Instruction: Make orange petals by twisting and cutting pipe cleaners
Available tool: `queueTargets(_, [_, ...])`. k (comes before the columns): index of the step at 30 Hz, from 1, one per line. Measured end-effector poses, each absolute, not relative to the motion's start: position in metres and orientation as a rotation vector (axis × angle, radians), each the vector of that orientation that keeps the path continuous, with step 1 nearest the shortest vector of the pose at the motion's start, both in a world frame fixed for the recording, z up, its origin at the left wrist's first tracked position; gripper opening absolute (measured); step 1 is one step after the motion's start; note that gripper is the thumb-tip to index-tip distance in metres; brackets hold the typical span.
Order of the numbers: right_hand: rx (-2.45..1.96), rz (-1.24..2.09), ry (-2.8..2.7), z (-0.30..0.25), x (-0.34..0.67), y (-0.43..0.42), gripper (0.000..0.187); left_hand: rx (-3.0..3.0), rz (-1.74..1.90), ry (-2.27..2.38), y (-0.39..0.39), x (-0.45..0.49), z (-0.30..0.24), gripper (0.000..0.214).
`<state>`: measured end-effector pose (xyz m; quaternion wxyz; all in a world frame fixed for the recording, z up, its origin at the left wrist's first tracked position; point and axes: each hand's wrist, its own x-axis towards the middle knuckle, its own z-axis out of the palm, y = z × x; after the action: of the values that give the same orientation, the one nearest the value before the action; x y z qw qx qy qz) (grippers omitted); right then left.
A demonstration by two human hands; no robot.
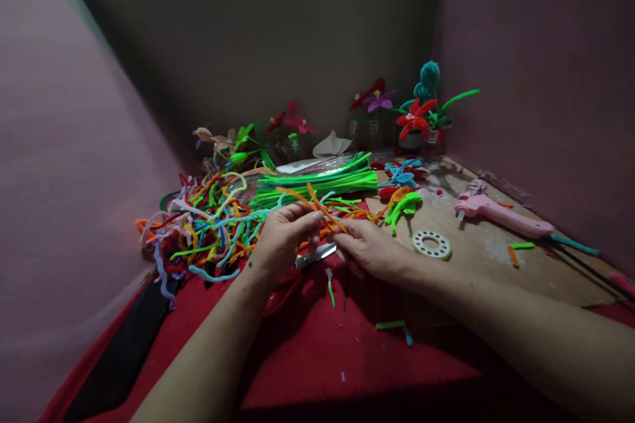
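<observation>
Pipe cleaners (318, 203), orange and crossed, sit in the head view between left hand (292, 230) and right hand (366, 248), fingertips of each pinched on them; a slack pinch could let the crossing spring loose, and the metal blade (318, 256) just below might nick a slipping finger.

Light was dim; left panel (59, 178) read paler than the dark back wall (258, 26). Soft shadows lay on the red tabletop (297, 370) below left hand (285, 231) and right hand (370, 250). Clear plastic (331, 164) glinted. Wide-angle stretch showed toward the edges.
</observation>
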<state>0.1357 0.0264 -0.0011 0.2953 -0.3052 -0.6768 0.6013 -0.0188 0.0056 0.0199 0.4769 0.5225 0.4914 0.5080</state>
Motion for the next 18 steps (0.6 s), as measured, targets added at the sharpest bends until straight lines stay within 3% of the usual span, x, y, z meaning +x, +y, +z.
queueTargets(11, [-0.542, 2.112, -1.496, -0.009, 0.139, 0.034, 0.018, 1.356, 1.081, 1.18, 0.006, -0.016, 0.015, 0.021])
queueTargets(18, [-0.635, 2.172, -1.459, -0.013, 0.138, 0.034, 0.012, 1.373, 1.046, 1.163, 0.005, -0.014, 0.015, 0.022])
